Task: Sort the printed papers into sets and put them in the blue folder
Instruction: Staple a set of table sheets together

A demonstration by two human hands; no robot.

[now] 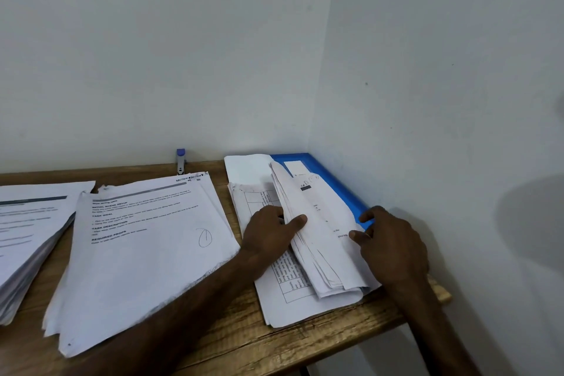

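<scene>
Grip on both sides: left hand (268, 232) pinches the left edge of the paper sheaf (320, 223), right hand (393, 244) curls round its right edge. It lies between them on the blue folder (335, 180), at the far right corner of the tabletop (238, 342), long axis front to back.

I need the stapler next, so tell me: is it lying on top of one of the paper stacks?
No, the stapler stands upright against the wall, behind the middle paper stack, not on it.

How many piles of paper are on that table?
3: a left pile, a middle pile, and a right pile on the blue folder. More may lie out of view.
</scene>
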